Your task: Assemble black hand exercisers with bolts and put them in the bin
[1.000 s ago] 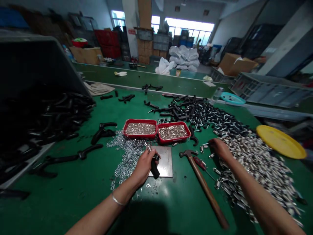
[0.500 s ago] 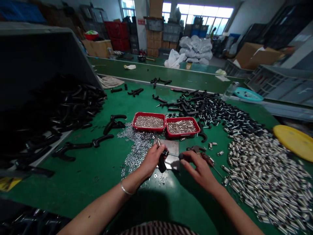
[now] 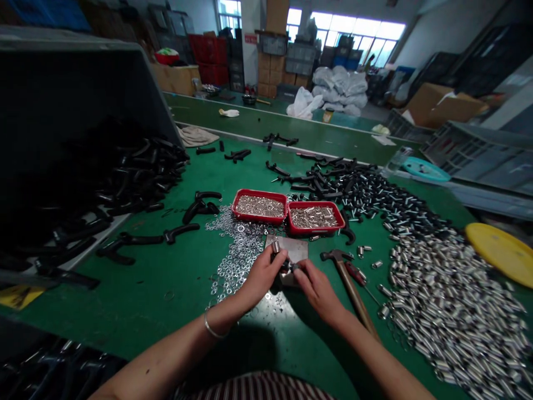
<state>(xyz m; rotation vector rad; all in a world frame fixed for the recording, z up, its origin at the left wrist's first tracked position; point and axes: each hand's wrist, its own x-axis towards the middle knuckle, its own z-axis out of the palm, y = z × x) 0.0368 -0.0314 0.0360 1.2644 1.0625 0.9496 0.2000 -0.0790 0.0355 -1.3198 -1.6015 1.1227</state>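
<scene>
My left hand [image 3: 260,275] is closed around a black handle-like part, mostly hidden by the fingers. A metal coil spring [image 3: 275,246] stands up at its thumb side. Close against it, my right hand [image 3: 320,286] pinches a small black-headed bolt [image 3: 295,267] at the side of the black part. Its shank is hidden between the hands. Both hands are above a flat metal plate [image 3: 297,248] on the green table. A hammer [image 3: 348,282] and a red-handled screwdriver [image 3: 356,272] lie right of my right hand.
Two red trays [image 3: 260,216] of small metal parts stand beyond the plate. Loose washers [image 3: 237,261] spread to the left. On the right are heaps of springs [image 3: 449,300] and black-headed bolts [image 3: 387,194]. A large grey bin [image 3: 160,94] holds black handles at left.
My right hand has moved left to my left hand, bringing the bolt against the black part. Its shank, visible before, is now hidden. The hammer's handle is uncovered.
</scene>
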